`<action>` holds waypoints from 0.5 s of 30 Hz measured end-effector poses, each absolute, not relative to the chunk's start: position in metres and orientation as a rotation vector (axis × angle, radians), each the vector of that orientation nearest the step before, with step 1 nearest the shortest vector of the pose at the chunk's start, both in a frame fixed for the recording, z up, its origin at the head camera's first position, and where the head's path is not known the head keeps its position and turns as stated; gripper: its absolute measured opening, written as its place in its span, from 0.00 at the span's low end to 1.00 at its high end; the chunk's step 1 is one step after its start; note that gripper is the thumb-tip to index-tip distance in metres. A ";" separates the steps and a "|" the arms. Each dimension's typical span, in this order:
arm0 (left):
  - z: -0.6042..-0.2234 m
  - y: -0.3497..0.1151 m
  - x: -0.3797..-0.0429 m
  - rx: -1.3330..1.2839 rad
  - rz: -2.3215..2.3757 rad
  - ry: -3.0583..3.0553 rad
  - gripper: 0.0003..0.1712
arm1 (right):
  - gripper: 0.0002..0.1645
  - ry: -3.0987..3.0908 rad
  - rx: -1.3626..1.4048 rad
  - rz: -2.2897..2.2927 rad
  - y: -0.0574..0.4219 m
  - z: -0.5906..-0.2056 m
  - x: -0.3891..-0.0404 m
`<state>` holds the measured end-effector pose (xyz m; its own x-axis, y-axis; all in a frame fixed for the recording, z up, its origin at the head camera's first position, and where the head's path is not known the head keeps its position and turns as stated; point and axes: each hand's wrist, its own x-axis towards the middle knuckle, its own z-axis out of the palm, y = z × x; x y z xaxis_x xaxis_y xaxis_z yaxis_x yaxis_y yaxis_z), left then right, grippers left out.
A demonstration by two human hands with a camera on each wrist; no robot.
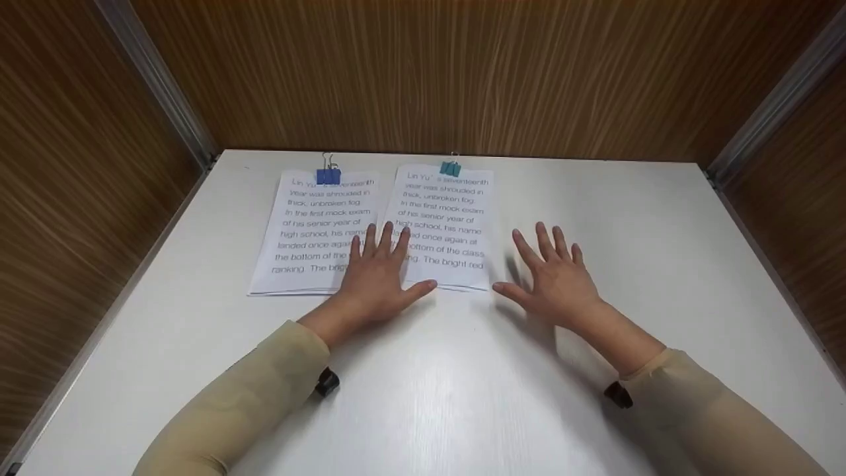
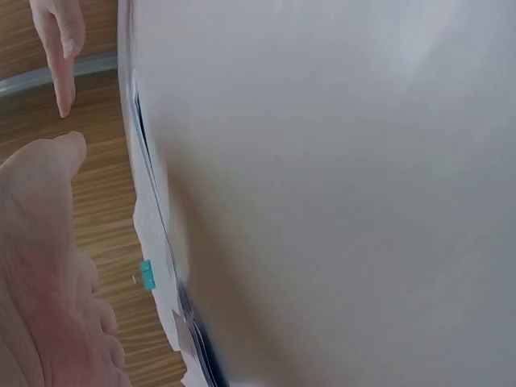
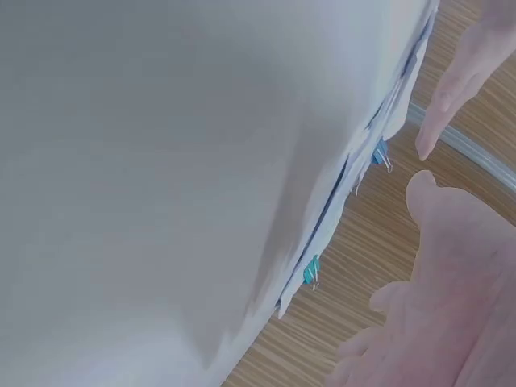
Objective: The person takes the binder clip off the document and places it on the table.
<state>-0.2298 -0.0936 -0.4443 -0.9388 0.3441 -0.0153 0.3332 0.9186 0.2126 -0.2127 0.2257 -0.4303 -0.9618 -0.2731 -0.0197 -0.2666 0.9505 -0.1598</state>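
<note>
Two stacks of printed paper lie side by side toward the back of the table. A blue binder clip (image 1: pixel 328 176) grips the top of the left stack (image 1: pixel 304 231), and a teal binder clip (image 1: pixel 451 169) the top of the right stack (image 1: pixel 446 211). My left hand (image 1: pixel 377 281), fingers spread, overlaps the inner lower parts of both stacks in the head view. Just right of the right stack, my right hand (image 1: pixel 562 284) hovers with spread fingers, its shadow falling on the table. Neither hand holds anything. Both clips also show in the right wrist view, the teal clip (image 3: pixel 312 271) nearer.
The white table (image 1: pixel 449 396) is bounded by wood-grain panels at the back (image 1: pixel 429 79) and both sides, with metal strips at the corners. Black bands (image 1: pixel 327 382) show at both sleeve cuffs.
</note>
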 end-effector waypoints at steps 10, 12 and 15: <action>-0.441 -0.100 -0.255 0.568 0.275 2.983 0.59 | 0.60 3.011 -0.464 -0.355 0.198 -0.428 -0.247; -0.442 -0.101 -0.259 0.585 0.259 2.969 0.58 | 0.60 2.991 -0.473 -0.383 0.193 -0.429 -0.252; -0.444 -0.103 -0.266 0.596 0.225 2.941 0.57 | 0.59 2.956 -0.492 -0.410 0.186 -0.432 -0.258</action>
<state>-0.2659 -0.1034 -0.4435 -0.9131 0.3952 -0.0998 0.3755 0.9108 0.1716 -0.2585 0.1861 -0.4320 -0.9406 -0.3323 -0.0700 -0.3008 0.9108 -0.2828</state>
